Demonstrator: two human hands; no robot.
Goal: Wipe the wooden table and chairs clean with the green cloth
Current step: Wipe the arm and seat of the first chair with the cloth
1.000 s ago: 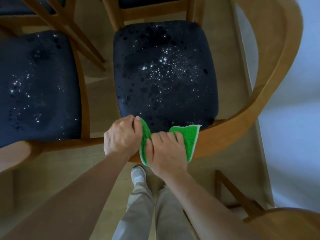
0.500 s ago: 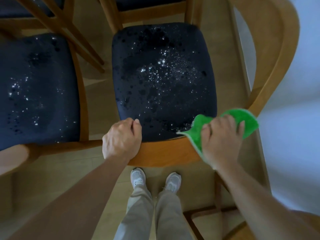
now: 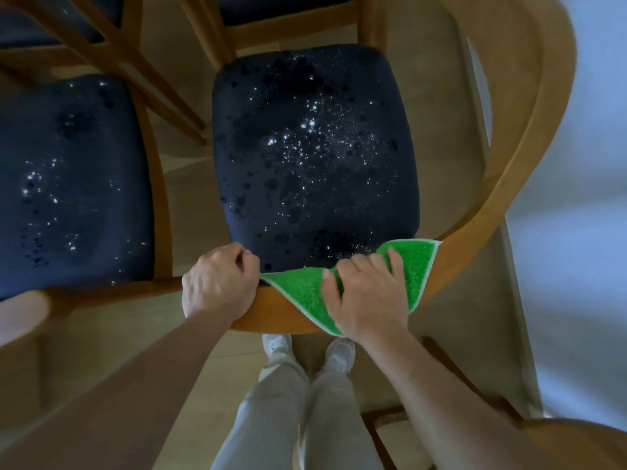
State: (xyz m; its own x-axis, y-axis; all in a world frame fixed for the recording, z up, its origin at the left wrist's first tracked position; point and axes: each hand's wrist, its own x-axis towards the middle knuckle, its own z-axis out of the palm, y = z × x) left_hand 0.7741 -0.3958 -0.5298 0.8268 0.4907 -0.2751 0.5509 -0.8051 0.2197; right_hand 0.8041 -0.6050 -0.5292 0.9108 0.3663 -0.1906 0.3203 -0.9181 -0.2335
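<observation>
The green cloth (image 3: 412,273) is lying draped over the curved wooden backrest (image 3: 271,308) of the chair, and the right hand (image 3: 368,293) is pressing it there, fingers curled over it. Just beside the cloth, the left hand (image 3: 217,283) is gripping the same rail, fingers wrapped round. Beyond the rail, the dark seat (image 3: 312,150) is glistening with droplets.

Green cloth (image 3: 412,266) pressed on curved wooden chair back (image 3: 502,184) by right hand (image 3: 366,296), rail gripped by left hand (image 3: 219,283), droplet-speckled navy seat (image 3: 312,154) seen beyond.

Green cloth (image 3: 305,290) draped on chair backrest (image 3: 502,184)
</observation>
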